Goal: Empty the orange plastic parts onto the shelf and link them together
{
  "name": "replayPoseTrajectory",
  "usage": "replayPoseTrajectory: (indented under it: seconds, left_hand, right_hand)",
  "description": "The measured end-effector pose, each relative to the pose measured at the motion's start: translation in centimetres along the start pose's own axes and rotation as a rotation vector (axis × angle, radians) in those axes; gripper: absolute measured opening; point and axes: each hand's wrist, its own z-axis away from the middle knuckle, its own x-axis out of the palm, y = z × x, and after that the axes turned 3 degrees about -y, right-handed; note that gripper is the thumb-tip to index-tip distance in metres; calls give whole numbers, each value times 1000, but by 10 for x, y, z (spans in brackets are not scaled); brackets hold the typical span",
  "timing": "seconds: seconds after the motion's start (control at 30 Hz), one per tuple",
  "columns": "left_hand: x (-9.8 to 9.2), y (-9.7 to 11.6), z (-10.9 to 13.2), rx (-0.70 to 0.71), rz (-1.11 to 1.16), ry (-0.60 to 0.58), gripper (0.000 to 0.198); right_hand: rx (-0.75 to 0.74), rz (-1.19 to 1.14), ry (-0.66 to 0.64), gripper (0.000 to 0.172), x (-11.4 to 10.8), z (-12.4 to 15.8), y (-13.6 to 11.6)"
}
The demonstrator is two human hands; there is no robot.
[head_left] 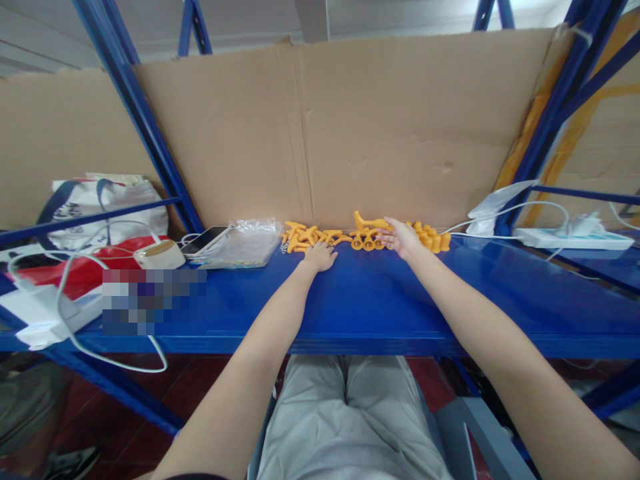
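Note:
My left hand (pixel 319 257) rests palm down on the blue shelf top, fingers spread, at the near edge of a loose pile of orange T-shaped plastic pieces (pixel 303 235). Small metal chains show at that pile's left end. My right hand (pixel 404 239) is at a row of similar orange pieces (pixel 370 244), whose round ends face me. Above this row, one orange T-shaped piece (pixel 369 221) lies crosswise, its right end between my right thumb and fingers. More orange pieces (pixel 435 239) are stacked to the right of that hand, partly hidden by it.
A tall cardboard sheet (pixel 400 127) backs the blue shelf top (pixel 360 300). Leftward are a clear plastic packet (pixel 250 247), a phone (pixel 207 240), a charger (pixel 160 254), cables and a cloth bag (pixel 115 207). A white power strip (pixel 575 239) lies at the right.

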Motion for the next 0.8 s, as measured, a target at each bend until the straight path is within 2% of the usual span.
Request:
replayPoseTrajectory:
  seconds: [0.17,0.3,0.5,0.57,0.67,0.8]
  left_hand:
    - [-10,10,6,-29,-39,53,35]
    - [-16,13,9,-105,-94,63,28]
    - [-25,13,13,-154,-71,52,29]
    - [-30,16,15,-163,-56,38,30]
    - [-39,22,19,-172,-56,23,32]
    - [-46,29,25,-158,-56,58,37]
  right_hand:
    - [-10,3,-2,15,2,0,0]
    - [-8,-3,6,17,2,0,0]
    - [-87,42,-23,19,1,1,5]
    - [-147,71,-2,18,3,-1,9]
    - [-315,184,19,21,6,-5,18]
    - [-581,530,5,25,10,-10,27]
